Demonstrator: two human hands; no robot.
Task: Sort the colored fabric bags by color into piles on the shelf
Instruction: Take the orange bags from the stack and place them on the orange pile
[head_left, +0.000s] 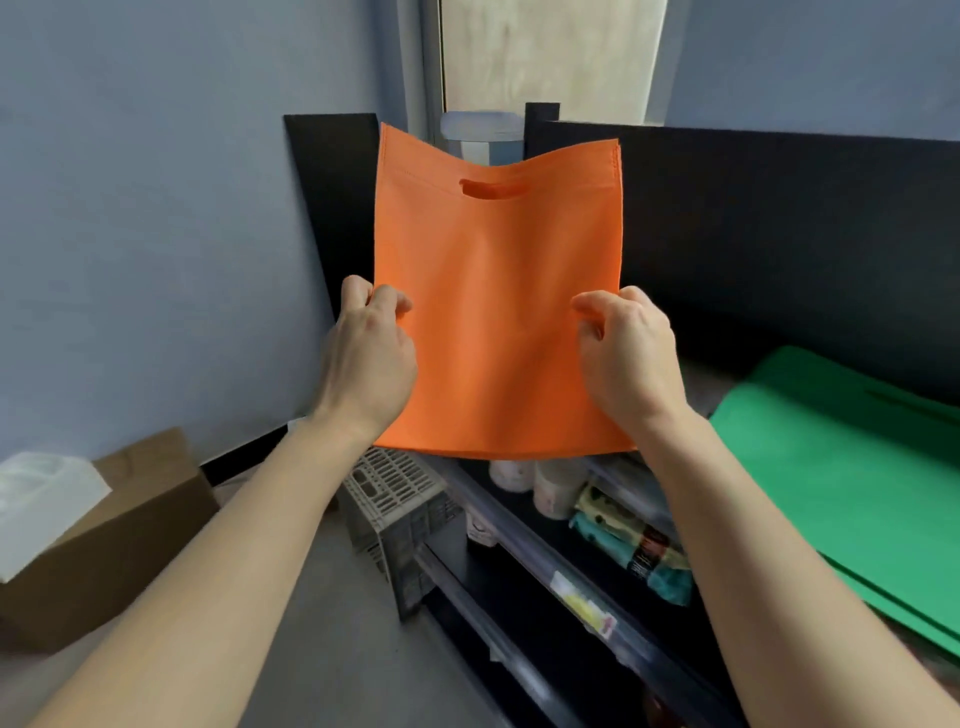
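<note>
So both hands have the orange bag (496, 312) held up flat in the air: left hand (371, 358) pinching its left edge, right hand (626, 358) pinching the right edge (handle cutout at the top). It hangs above the shelf's (717, 387) left end, near the wall. The green bags (841, 478) lie on the shelf to the right.

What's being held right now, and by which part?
The orange bag: left hand pinches its left side edge, right hand its right side edge.

Two bare forearms (218, 571), uncovered to the frame's edge, bare left hand (366, 358), bare right hand (631, 358)
</note>
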